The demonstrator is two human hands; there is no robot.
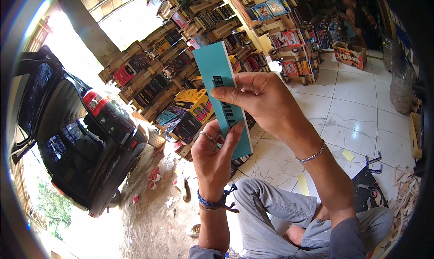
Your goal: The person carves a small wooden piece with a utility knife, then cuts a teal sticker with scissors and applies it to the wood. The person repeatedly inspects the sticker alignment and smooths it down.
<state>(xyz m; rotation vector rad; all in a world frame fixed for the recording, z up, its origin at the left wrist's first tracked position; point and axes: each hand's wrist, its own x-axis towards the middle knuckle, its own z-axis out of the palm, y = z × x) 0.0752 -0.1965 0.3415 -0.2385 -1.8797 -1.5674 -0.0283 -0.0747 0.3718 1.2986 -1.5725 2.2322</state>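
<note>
Both my hands hold up a long teal strip of flat board (224, 112) with a white edge and black lettering. It stands tilted, its upper end leaning left. My left hand (211, 155) grips the lower part, thumb across the face, and a ring shows on one finger. Higher up, my right hand (264, 98) pinches the right edge, thumb on the front and fingers behind. The strip's back and the fingertips behind it are hidden.
Wooden racks (149, 71) of colourful packages stand ahead. At left is a dark car (86, 155) with its tailgate raised. A black board (361, 200) bearing scissors (374, 193) lies at right, near wood offcuts (404, 200). Farther back sits a cardboard box (357, 57).
</note>
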